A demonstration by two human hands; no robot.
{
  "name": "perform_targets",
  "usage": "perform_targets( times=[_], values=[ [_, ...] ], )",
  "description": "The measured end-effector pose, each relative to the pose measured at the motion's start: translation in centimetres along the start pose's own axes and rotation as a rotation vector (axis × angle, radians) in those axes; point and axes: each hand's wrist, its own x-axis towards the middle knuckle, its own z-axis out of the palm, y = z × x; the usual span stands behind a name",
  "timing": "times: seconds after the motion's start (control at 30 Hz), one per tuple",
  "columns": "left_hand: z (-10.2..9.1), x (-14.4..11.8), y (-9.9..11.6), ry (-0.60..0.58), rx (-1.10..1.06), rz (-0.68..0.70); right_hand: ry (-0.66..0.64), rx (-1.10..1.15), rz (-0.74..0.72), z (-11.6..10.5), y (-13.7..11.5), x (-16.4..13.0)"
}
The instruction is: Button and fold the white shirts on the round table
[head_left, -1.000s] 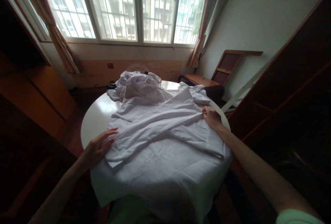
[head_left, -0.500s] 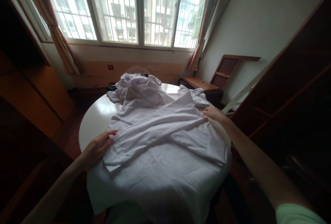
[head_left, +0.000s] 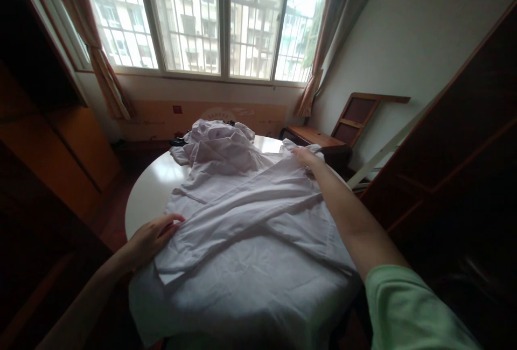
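The right hand (head_left: 306,158) has shifted: half a second ago it was at the right side of the white garment (head_left: 246,204), and now it is farther up the frame, toward the upper right, with its fingertips at the far end of the cloth. The green sleeve (head_left: 404,301) on that arm reaches deeper into the lower right as a result. The left hand (head_left: 150,239) has stayed by the garment's left edge, left of centre. For the handling of the cloth, this seems to mean that attention on the right has passed from the side edge to the far part, while the layout of the folds is much the same.

The left fingers look loosely bent, not clenched; whether they pinch the edge I cannot tell. Nor can I tell whether the right fingers grip the cloth or only touch it.

The garment lies spread across the round bench (head_left: 141,199) in the middle of the frame, its near part draping over the front edge. A long folded band slants from upper right to lower left, softly creased throughout. Behind it, at upper centre, sits a crumpled pile of clothes (head_left: 220,133).
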Motion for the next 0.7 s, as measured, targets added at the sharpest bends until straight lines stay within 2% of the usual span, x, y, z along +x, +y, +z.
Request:
perform_targets(
  times=[0.1, 0.17, 0.37, 0.47, 0.6, 0.7],
  values=[
    [-0.4, -0.2, -0.1, -0.019, -0.001, 0.000, -0.112, -0.038, 0.069, 0.0, -0.3, 0.1],
    [-0.5, -0.3, 0.0, -0.014, 0.008, 0.001, -0.130, -0.067, 0.127, -0.3, -0.7, -0.1],
    [-0.7, -0.3, 0.2, -0.039, 0.028, -0.002, -0.002, -0.126, 0.218, -0.7, -2.6, 0.0],
    [-0.6, -0.4, 0.1, -0.033, 0.008, 0.002, 0.043, -0.118, 0.237, 0.6, -3.7, -0.4],
    [-0.5, -0.7, -0.2, -0.017, -0.007, 0.002, 0.005, -0.071, 0.289, 3.9, -4.2, -1.9],
    [-0.4, -0.8, -0.4, -0.027, -0.012, 0.002, 0.091, -0.068, 0.275, 5.7, -3.6, -2.9]
  ],
)
